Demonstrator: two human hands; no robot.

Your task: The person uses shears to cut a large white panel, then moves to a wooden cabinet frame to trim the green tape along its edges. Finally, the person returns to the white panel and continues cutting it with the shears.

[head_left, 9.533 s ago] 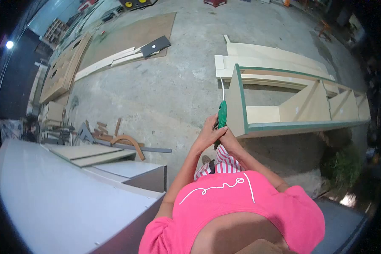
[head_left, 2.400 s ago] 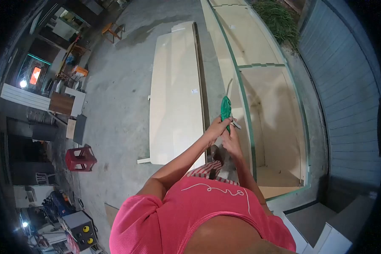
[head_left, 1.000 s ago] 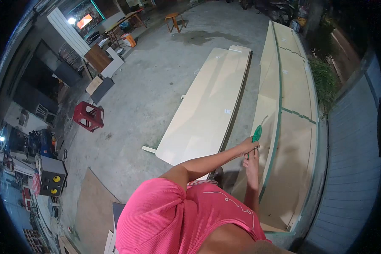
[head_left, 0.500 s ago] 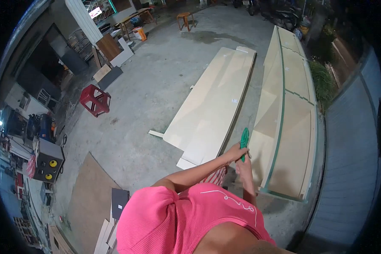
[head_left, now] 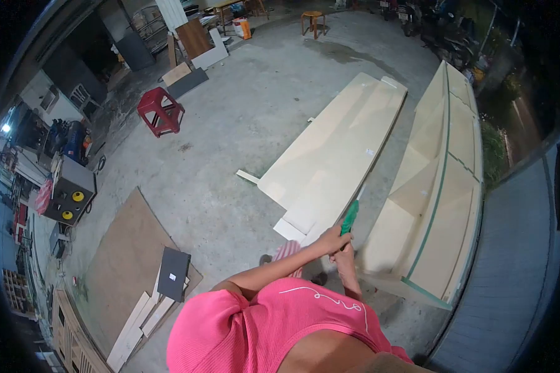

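A green, crinkled, elongated thing [head_left: 350, 217] points away from me; I cannot make out its kind. My left hand [head_left: 333, 240] is closed round its lower part. Just below, my right hand [head_left: 344, 256] is also closed, against the bottom end, its fingers partly hidden. To the left of the hands lies a stack of long cream boards [head_left: 330, 149] on the floor. At right is a long cream cabinet frame [head_left: 397, 224] with open compartments and green edging [head_left: 435, 230].
A red plastic stool [head_left: 160, 112] stands at left, a wooden stool [head_left: 313, 23] at the back. A brown sheet [head_left: 121, 261], dark panel [head_left: 173, 273] and pale strips [head_left: 132, 323] lie at lower left. A speaker box [head_left: 74, 193] is far left; a corrugated metal wall [head_left: 513, 248] runs along the right.
The view has shifted, so the boards and cabinet sit farther right. Both hands still grip the green thing, now lower in view and leaning more to the right. My feet show below the boards.
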